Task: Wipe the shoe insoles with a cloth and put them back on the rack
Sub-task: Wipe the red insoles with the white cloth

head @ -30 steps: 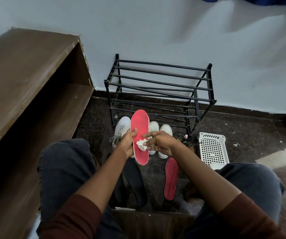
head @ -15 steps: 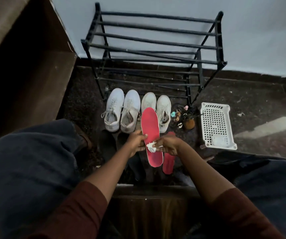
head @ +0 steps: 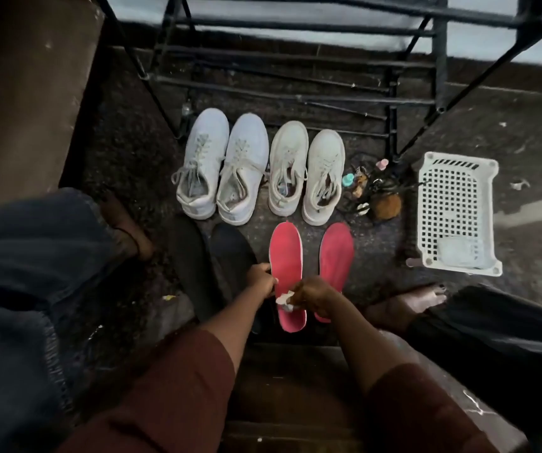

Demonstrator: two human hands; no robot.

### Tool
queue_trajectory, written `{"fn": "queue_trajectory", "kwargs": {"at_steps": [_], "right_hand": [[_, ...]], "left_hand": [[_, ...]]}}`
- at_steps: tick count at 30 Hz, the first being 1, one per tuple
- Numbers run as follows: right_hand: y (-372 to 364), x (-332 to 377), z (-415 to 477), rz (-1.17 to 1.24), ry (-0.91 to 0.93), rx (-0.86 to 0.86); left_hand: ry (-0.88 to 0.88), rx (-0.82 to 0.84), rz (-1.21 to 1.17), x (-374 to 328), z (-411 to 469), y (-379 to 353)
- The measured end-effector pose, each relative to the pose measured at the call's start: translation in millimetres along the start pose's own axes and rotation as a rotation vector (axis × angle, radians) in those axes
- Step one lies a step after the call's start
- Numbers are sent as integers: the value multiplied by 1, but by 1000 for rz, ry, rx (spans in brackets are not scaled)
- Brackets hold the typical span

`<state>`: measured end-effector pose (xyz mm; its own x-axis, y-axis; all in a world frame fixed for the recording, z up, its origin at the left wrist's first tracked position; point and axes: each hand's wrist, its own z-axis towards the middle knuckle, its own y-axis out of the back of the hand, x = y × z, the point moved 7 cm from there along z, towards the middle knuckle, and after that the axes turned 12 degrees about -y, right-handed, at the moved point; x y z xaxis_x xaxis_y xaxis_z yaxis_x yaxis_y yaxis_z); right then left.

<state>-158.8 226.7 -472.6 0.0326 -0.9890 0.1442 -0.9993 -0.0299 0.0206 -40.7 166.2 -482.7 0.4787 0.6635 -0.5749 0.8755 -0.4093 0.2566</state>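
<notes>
Here, right hand [head: 315,297] pinching cloth [head: 285,299] (on insole [head: 286,253])

dim overall, dark falloff at left and bottom edges. wall [head: 541,53] strip up top is brightest, pale grey-blue. pale light patch on floor [head: 531,207] at right. shoes [head: 204,165] and basket [head: 456,158] read clearly; black insoles [head: 230,253] nearly lost in shadow. rack [head: 296,27] bars bow, wide-angle. detail soft, slightly smeared.
</notes>
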Motion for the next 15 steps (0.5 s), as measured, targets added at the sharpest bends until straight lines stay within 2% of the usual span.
{"fn": "queue_trajectory", "kwargs": {"at_steps": [5,9,13,15], "right_hand": [[4,1,31,-102,10,-57],[13,1,40,-23,-30,-104],[14,4,39,-17,-6,-151],[19,3,37,-44,1,-185]], "left_hand": [[23,-15,45,9,20,-10],[8,-39,126,9,33,-10],[-38,-16,301,0,37,-11],[-70,-82,381,-9,33,-5]]}}
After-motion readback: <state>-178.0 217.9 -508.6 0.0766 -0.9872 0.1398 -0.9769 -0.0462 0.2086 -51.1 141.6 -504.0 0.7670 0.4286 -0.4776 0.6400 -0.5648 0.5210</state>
